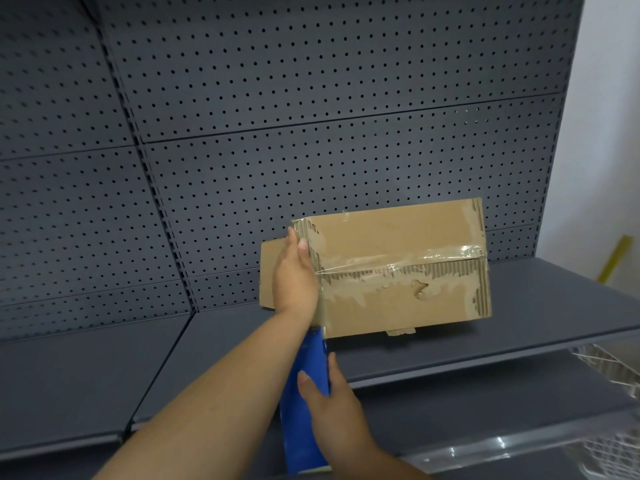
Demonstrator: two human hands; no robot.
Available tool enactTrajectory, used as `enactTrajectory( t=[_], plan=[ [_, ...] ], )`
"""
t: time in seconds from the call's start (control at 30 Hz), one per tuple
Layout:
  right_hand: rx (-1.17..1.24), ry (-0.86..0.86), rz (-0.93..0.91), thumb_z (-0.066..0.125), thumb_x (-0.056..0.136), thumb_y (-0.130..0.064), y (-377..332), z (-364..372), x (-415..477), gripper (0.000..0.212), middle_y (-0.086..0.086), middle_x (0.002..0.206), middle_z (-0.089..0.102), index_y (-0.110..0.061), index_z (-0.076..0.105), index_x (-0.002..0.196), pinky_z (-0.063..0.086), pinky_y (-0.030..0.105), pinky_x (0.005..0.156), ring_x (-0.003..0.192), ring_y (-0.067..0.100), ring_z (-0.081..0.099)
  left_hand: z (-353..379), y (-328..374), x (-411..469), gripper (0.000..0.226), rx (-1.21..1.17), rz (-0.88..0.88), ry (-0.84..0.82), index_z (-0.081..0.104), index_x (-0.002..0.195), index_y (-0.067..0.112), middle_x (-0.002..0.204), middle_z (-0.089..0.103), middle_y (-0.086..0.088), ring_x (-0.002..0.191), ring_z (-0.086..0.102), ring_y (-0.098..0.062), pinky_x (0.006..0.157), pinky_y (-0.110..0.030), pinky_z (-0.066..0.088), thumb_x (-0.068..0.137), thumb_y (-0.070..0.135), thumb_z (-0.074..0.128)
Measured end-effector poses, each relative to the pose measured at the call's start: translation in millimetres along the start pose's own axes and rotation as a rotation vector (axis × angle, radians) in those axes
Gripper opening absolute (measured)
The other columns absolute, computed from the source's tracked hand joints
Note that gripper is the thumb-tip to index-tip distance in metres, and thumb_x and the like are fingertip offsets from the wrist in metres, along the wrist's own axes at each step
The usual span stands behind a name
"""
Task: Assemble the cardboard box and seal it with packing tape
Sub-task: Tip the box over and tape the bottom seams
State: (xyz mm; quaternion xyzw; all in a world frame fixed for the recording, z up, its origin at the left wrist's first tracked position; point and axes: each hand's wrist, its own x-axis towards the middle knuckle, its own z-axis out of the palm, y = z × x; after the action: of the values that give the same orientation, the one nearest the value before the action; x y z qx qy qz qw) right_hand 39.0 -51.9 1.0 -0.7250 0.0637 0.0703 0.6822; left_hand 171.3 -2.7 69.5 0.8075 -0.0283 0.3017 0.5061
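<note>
A worn brown cardboard box (398,271) rests on the dark grey shelf (554,306), its top flaps closed with clear tape along the middle seam. A loose side flap (268,271) sticks out at its left end. My left hand (294,275) presses flat against the box's left end, fingers pointing up. My right hand (332,407) grips a blue tape dispenser (304,410), whose head sits at the box's lower left corner, behind my left wrist. The tape roll itself is hidden.
A dark perforated back panel (277,133) rises behind the shelf. White wire baskets (609,375) sit at the lower right, below the shelf edge. A yellow strip (613,258) leans against the white wall (606,133) on the right.
</note>
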Motion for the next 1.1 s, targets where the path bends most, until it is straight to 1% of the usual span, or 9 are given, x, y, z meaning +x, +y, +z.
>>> enactTrajectory(
  t=[0.07, 0.17, 0.27, 0.4, 0.6, 0.63, 0.77, 0.93, 1.1],
  plan=[
    [-0.004, -0.003, 0.0, 0.045, 0.094, -0.041, -2, 0, 0, 0.071, -0.002, 0.149, 0.036, -0.026, 0.003, 0.149, 0.032, 0.017, 0.095, 0.132, 0.015, 0.039, 1, -5, -3, 0.055, 0.027, 0.019, -0.163, -0.005, 0.146, 0.038, 0.153, 0.028, 0.0, 0.133, 0.038, -0.028, 0.108, -0.044, 0.035, 0.097, 0.046, 0.018],
    [-0.016, 0.005, -0.001, 0.046, 0.093, -0.041, -2, 3, -1, 0.073, -0.003, 0.145, 0.042, -0.028, 0.001, 0.149, 0.034, 0.016, 0.087, 0.112, 0.011, 0.047, -3, -2, 2, 0.063, -0.03, -0.045, -0.301, -0.021, 0.14, 0.043, 0.158, 0.011, 0.004, 0.141, 0.025, -0.025, 0.112, -0.043, 0.027, 0.097, 0.046, 0.024],
    [-0.033, 0.034, -0.029, 0.05, 0.092, -0.041, 3, 9, -7, 0.076, -0.006, 0.14, 0.046, -0.032, 0.0, 0.149, 0.036, 0.014, 0.082, 0.096, 0.004, 0.044, -7, 6, 6, 0.068, -0.062, -0.102, -0.352, -0.022, 0.139, 0.044, 0.157, 0.014, 0.006, 0.139, 0.03, -0.023, 0.104, -0.03, 0.029, 0.099, 0.034, 0.031],
    [-0.06, 0.058, -0.061, 0.049, 0.092, -0.038, 6, 21, -21, 0.076, -0.01, 0.142, 0.043, -0.036, -0.004, 0.147, 0.038, 0.016, 0.088, 0.112, 0.007, 0.05, -8, 10, 4, 0.068, 0.0, -0.093, -0.331, -0.021, 0.141, 0.043, 0.156, 0.02, 0.004, 0.128, 0.045, -0.028, 0.099, -0.036, 0.039, 0.099, 0.032, 0.032],
    [-0.029, 0.04, -0.063, 0.052, 0.091, -0.034, 6, 29, -28, 0.075, -0.015, 0.113, 0.049, -0.039, 0.002, 0.146, 0.039, 0.008, 0.07, 0.096, 0.0, 0.046, -10, 12, 2, 0.067, 0.026, -0.111, -0.328, -0.018, 0.142, 0.043, 0.153, 0.028, 0.001, 0.125, 0.047, -0.026, 0.093, -0.03, 0.038, 0.099, 0.031, 0.033],
    [-0.029, 0.034, -0.062, 0.052, 0.091, -0.034, 6, 28, -28, 0.075, -0.015, 0.118, 0.05, -0.039, 0.003, 0.146, 0.039, 0.008, 0.07, 0.098, 0.0, 0.047, -10, 12, 2, 0.067, 0.031, -0.117, -0.332, -0.017, 0.142, 0.043, 0.151, 0.031, -0.001, 0.122, 0.048, -0.024, 0.091, -0.029, 0.038, 0.099, 0.032, 0.033],
    [-0.04, 0.021, -0.038, 0.05, 0.091, -0.038, 8, 23, -18, 0.076, -0.008, 0.144, 0.042, -0.036, -0.001, 0.147, 0.037, 0.018, 0.093, 0.125, 0.012, 0.046, -9, 12, 3, 0.067, 0.098, -0.113, -0.333, -0.019, 0.141, 0.043, 0.132, 0.05, -0.011, 0.08, 0.053, -0.017, 0.067, -0.027, 0.039, 0.099, 0.034, 0.033],
    [-0.018, -0.011, -0.017, 0.05, 0.092, -0.039, 7, 17, -5, 0.077, -0.005, 0.145, 0.04, -0.03, -0.001, 0.149, 0.034, 0.016, 0.096, 0.126, 0.012, 0.044, -6, 12, 4, 0.068, 0.065, -0.131, -0.296, -0.017, 0.141, 0.045, 0.13, 0.053, -0.011, 0.098, 0.058, -0.026, 0.082, -0.032, 0.044, 0.099, 0.032, 0.034],
    [-0.037, -0.008, -0.011, 0.049, 0.093, -0.039, 3, 18, 3, 0.076, -0.003, 0.142, 0.043, -0.027, -0.001, 0.149, 0.036, 0.02, 0.098, 0.122, 0.013, 0.046, -5, 12, 5, 0.067, 0.09, -0.157, -0.277, -0.017, 0.141, 0.045, 0.113, 0.056, -0.01, 0.087, 0.057, -0.024, 0.076, -0.031, 0.043, 0.099, 0.032, 0.034]
  ],
)
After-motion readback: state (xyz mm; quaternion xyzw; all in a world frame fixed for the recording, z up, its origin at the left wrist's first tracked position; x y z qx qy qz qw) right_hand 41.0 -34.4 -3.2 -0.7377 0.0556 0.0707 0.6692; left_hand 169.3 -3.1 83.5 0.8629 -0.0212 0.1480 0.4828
